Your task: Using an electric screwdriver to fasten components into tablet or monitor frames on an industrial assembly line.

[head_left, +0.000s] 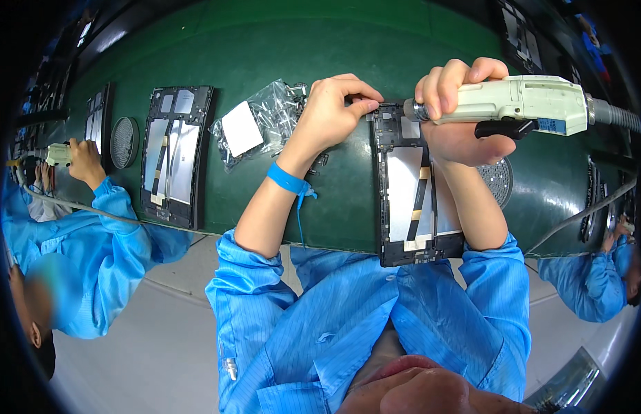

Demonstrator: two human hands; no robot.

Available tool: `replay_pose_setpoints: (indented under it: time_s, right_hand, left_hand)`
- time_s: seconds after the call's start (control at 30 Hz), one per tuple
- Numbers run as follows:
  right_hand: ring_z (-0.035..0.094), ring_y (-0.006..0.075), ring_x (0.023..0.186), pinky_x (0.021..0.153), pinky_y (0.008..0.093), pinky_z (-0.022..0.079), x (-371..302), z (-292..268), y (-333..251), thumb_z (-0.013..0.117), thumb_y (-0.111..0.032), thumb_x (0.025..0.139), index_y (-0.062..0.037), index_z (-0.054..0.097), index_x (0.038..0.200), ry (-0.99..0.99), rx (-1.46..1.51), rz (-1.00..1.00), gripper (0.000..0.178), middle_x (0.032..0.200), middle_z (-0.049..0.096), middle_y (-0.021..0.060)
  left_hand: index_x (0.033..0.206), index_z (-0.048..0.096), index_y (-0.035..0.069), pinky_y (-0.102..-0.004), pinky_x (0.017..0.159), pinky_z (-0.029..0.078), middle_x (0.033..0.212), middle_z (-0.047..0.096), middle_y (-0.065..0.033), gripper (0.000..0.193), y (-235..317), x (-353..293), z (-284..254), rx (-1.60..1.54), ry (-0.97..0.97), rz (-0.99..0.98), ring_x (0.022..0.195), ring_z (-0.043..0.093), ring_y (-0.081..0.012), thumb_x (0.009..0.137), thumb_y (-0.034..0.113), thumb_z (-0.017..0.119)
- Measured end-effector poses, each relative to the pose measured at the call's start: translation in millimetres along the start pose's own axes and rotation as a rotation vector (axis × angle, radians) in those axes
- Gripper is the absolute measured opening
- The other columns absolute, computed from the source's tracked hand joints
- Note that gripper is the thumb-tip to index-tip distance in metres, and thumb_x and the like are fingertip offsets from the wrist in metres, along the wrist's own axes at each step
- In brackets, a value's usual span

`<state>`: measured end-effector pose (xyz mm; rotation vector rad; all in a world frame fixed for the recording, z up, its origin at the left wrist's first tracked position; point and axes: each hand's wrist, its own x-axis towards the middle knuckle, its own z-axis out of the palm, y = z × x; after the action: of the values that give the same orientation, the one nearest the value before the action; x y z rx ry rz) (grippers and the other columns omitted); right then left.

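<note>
My right hand (453, 103) is wrapped round a pale green electric screwdriver (541, 100), which lies sideways over the far end of a tablet's open black housing (406, 200). Silver plates and dark ribbon cables show inside that housing, whose near end overhangs the table edge. At its far left corner, my left hand (337, 110) has thumb and index finger closed in a pinch; whatever is between the fingertips is too small to make out. A blue wrist strap (291, 183) circles my left wrist. The screwdriver's bit is hidden.
Left of my arm lies a clear plastic bag (268, 114) of small parts with a white label. Farther left are another tablet housing (172, 155) and a round dish (124, 141). A second round dish (499, 181) is partly behind my right forearm. Co-workers sit on both sides of the green table (265, 41).
</note>
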<state>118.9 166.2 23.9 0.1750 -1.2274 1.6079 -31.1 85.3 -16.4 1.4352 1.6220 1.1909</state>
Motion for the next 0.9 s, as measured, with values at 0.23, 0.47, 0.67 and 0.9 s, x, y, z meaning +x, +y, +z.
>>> replay_pose_setpoints:
  time_s: [0.23,0.47,0.67,0.9]
  right_hand:
    - [0.051,0.0127,0.062,0.058,0.0248,0.042,-1,-1,1,0.071,-0.059,0.074,-0.0106,0.035,0.105,-0.009,0.007,-0.009,0.068,0.075,0.05,0.0051]
    - [0.051,0.0131,0.061,0.058,0.0253,0.042,-1,0,0,0.071,-0.059,0.074,-0.0103,0.035,0.106,0.027,0.008,0.012,0.068,0.074,0.05,0.0054]
    - [0.051,0.0131,0.061,0.058,0.0253,0.042,-1,2,0,0.072,-0.058,0.074,-0.0102,0.035,0.105,0.034,-0.022,0.025,0.068,0.073,0.05,0.0053]
    - [0.048,0.0117,0.054,0.052,0.0241,0.043,-11,14,14,0.081,-0.048,0.069,-0.0089,0.034,0.101,0.139,-0.078,0.052,0.069,0.069,0.048,0.0049]
  left_hand:
    - [0.087,0.069,-0.002,-0.0261,0.067,0.049,0.077,0.067,-0.0082,0.01,2,0,-1,-0.056,0.012,-0.099,0.07,0.061,-0.0133,0.078,0.002,0.067]
    - [0.087,0.068,-0.003,-0.0278,0.067,0.049,0.077,0.065,-0.0087,0.011,1,-2,3,0.01,-0.006,-0.003,0.07,0.061,-0.0145,0.076,0.0,0.068]
    - [0.085,0.066,-0.003,-0.0292,0.067,0.049,0.078,0.064,-0.0099,0.011,3,-1,-1,0.059,-0.047,0.06,0.071,0.062,-0.0175,0.075,0.0,0.069]
    - [0.083,0.068,-0.003,-0.0271,0.067,0.05,0.078,0.067,-0.0096,0.009,-1,4,-3,-0.055,-0.073,-0.043,0.07,0.063,-0.0152,0.074,-0.001,0.071]
